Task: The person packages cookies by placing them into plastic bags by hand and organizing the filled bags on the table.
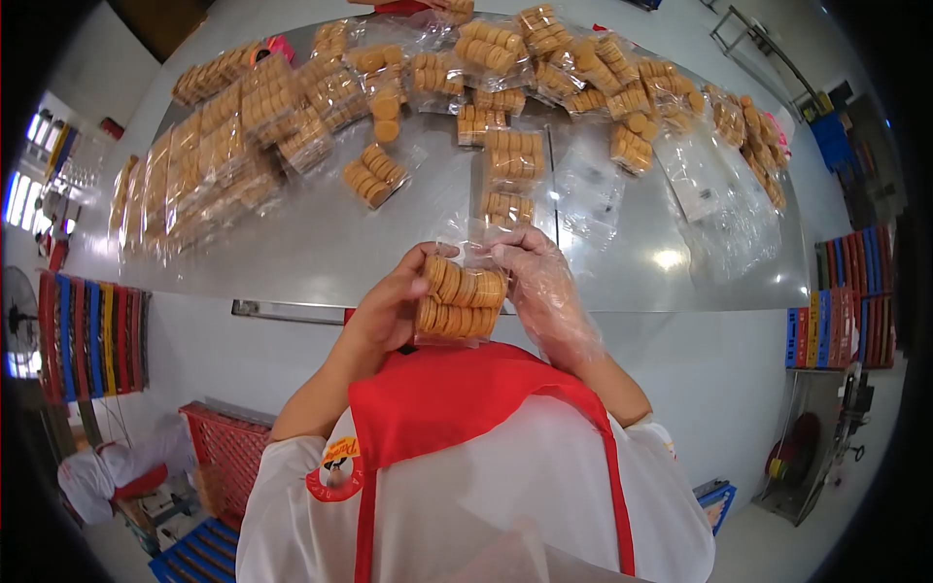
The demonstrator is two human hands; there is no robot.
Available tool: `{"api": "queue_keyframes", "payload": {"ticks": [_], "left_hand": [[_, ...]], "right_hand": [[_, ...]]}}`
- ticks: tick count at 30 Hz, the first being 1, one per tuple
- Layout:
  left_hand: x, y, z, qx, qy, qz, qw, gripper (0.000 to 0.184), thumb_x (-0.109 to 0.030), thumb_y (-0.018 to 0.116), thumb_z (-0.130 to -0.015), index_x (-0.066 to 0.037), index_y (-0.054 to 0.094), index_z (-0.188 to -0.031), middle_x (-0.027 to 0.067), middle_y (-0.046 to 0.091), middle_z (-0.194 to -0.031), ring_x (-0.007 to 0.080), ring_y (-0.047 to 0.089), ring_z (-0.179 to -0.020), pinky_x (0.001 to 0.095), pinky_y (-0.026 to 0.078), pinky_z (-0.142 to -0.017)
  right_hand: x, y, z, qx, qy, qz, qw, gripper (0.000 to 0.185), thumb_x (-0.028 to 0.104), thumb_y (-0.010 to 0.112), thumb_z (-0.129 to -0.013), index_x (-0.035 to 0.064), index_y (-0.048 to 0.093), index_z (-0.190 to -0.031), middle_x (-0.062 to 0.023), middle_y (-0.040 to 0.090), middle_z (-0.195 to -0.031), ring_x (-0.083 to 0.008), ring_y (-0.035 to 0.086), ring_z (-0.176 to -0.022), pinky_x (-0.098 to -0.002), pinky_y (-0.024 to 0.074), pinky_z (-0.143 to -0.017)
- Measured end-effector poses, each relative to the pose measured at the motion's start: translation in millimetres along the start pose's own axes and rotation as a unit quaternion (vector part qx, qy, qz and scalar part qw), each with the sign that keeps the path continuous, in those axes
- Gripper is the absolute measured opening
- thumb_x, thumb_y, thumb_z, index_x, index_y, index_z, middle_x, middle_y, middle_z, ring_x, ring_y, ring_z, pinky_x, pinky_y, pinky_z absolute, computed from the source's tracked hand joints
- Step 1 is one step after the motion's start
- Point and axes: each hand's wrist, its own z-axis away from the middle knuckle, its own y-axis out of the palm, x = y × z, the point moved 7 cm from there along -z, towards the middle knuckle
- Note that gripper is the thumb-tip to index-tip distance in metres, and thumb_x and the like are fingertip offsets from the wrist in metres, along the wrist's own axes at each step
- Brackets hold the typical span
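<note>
A clear plastic bag of round cookies [461, 299], stacked in two rows, is held up in front of my red apron at the table's near edge. My left hand [394, 299], bare, grips the bag's left side with the thumb on the front. On the other side my right hand [539, 282], in a clear plastic glove, pinches the bag's upper right edge. Just beyond the hands lie more bagged cookies [515, 155] on the steel table [321, 253]. Some fingertips are hidden by the plastic.
Packed cookie bags [209, 175] are piled at the left, with more along the far side. Empty clear bags [695, 185] lie at the right. Across the table shows another person's hand [413, 5]. Stacked coloured crates [92, 335] stand at the left.
</note>
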Motion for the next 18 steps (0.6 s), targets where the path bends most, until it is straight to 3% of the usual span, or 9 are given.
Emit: {"api": "queue_keyframes", "payload": {"ticks": [3,6,9,15,18], "left_hand": [[-4.2,-6.7,0.3,-0.094,0.006,-0.169,0.981,0.037,-0.02,0.06,-0.093,-0.004,0.05,-0.125,0.0093,0.061,-0.108,0.0194,0.062,-0.102,0.0347,0.052,-0.091],[-11.0,-9.2,-2.8,-0.135,0.065,-0.217,0.965,0.019,-0.01,0.058,-0.096,-0.004,0.055,-0.114,0.0047,0.06,-0.097,0.0136,0.062,-0.091,0.0299,0.052,-0.082],[-1.9,-9.9,-3.0,-0.161,0.048,-0.108,0.98,0.014,-0.006,0.06,-0.094,-0.004,0.057,-0.108,0.0036,0.059,-0.094,0.0136,0.06,-0.086,0.0287,0.051,-0.079],[4.3,-1.1,-0.6,-0.196,0.048,-0.189,0.961,0.008,-0.005,0.061,-0.092,-0.002,0.058,-0.099,0.0048,0.056,-0.093,0.0147,0.056,-0.086,0.0278,0.046,-0.082],[-20.3,6.5,1.4,-0.166,0.198,-0.506,0.823,0.007,-0.005,0.062,-0.091,-0.001,0.058,-0.096,0.0064,0.055,-0.091,0.0167,0.055,-0.083,0.0277,0.045,-0.08]], "right_hand": [[7.5,7.3,9.4,-0.002,-0.014,0.068,0.998,0.014,0.009,0.061,-0.094,0.0028,0.059,-0.105,-0.0119,0.067,-0.107,-0.02,0.064,-0.098,-0.0333,0.0528,-0.088],[12.2,11.7,12.6,0.01,-0.048,0.12,0.992,0.015,0.012,0.062,-0.094,0.0011,0.059,-0.105,-0.0109,0.065,-0.105,-0.0173,0.062,-0.096,-0.0312,0.0517,-0.088],[18.3,14.9,19.6,-0.015,-0.013,0.132,0.991,0.015,0.011,0.062,-0.095,0.0004,0.06,-0.105,-0.0101,0.065,-0.104,-0.0161,0.061,-0.097,-0.0302,0.0496,-0.091],[-1.3,-4.2,20.0,0.018,-0.023,0.129,0.991,0.014,0.012,0.063,-0.096,-0.0007,0.063,-0.103,-0.0055,0.063,-0.099,-0.0121,0.058,-0.096,-0.0267,0.0459,-0.089],[0.6,-3.3,24.1,0.012,-0.042,0.148,0.988,0.012,0.011,0.063,-0.096,-0.0006,0.064,-0.101,-0.0039,0.063,-0.097,-0.0103,0.056,-0.093,-0.0255,0.0455,-0.087]]}}
